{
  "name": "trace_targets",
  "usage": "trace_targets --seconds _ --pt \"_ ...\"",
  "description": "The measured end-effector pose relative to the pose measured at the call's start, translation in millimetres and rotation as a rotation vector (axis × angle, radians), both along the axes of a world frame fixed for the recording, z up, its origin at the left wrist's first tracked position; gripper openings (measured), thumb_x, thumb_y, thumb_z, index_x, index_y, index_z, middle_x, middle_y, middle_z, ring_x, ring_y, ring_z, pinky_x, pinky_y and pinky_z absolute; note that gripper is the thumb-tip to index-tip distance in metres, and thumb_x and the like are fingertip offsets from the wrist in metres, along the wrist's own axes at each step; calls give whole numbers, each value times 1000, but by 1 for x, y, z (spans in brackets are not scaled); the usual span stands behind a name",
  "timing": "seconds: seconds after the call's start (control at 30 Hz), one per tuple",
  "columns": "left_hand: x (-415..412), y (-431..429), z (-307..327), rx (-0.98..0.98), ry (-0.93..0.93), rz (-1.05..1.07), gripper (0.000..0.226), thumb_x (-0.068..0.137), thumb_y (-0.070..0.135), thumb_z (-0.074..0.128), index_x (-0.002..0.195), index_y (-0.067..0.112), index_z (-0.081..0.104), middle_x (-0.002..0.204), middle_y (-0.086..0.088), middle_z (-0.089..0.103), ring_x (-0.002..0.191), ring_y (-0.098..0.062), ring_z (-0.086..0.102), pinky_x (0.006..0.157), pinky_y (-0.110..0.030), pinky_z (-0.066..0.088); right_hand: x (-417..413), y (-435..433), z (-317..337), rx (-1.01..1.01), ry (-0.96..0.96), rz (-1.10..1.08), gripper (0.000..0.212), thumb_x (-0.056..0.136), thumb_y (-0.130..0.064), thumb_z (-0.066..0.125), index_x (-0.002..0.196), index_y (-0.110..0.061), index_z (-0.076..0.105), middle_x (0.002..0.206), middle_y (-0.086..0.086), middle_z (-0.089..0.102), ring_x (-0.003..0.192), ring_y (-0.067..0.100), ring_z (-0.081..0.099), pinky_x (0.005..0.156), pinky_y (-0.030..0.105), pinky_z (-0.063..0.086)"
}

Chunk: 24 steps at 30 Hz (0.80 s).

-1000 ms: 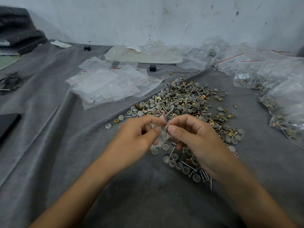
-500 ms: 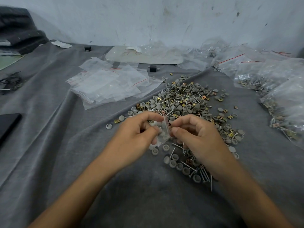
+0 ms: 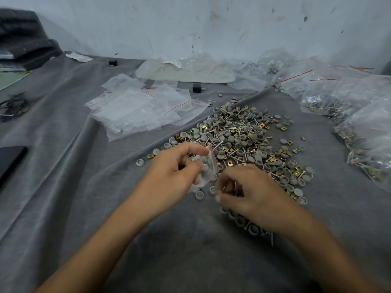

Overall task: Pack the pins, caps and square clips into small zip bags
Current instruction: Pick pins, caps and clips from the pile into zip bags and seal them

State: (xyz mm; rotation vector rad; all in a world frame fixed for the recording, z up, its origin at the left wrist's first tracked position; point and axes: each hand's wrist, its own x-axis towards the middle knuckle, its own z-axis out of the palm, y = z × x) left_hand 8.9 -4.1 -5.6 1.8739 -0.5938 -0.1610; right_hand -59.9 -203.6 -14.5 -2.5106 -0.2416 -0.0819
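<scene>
A heap of grey caps, metal pins and brass square clips [image 3: 239,136] is spread over the grey cloth in the middle. My left hand [image 3: 171,174] pinches a small clear zip bag [image 3: 208,166] by its top, just left of the heap's near end. My right hand [image 3: 247,193] is below and right of the bag, fingers curled down over loose pins and caps; it seems to pinch something thin, but what lies in it is hidden. A stack of empty zip bags [image 3: 139,111] lies to the left of the heap.
Filled bags [image 3: 355,115] pile up along the right side. A large clear bag [image 3: 186,70] lies at the back by the wall. A dark flat object [image 3: 10,159] rests at the left edge, and a small black block [image 3: 196,88] sits behind the heap.
My right hand let go of the zip bag and dropped down to the loose parts. My left hand keeps the bag, now held alone and a little higher.
</scene>
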Motion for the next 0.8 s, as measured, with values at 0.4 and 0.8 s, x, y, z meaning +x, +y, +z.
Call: trace_targets --seconds 0.4,0.8 --pt "-1 -4 1 7 24 13 25 99 10 59 106 31 69 59 5 66 57 -3 56 61 -26 45 2 11 2 586 -112 -63 17 91 -12 73 99 -26 70 88 -6 73 78 12 70 69 26 58" --pt "4 -1 9 -173 81 234 28 95 3 56 98 26 72 57 3 64 61 -21 51 63 -36 42 2 25 -20 -159 -163 12 18 95 -45 57 110 -36 62 104 -15 55 102 9 45 95 32 39"
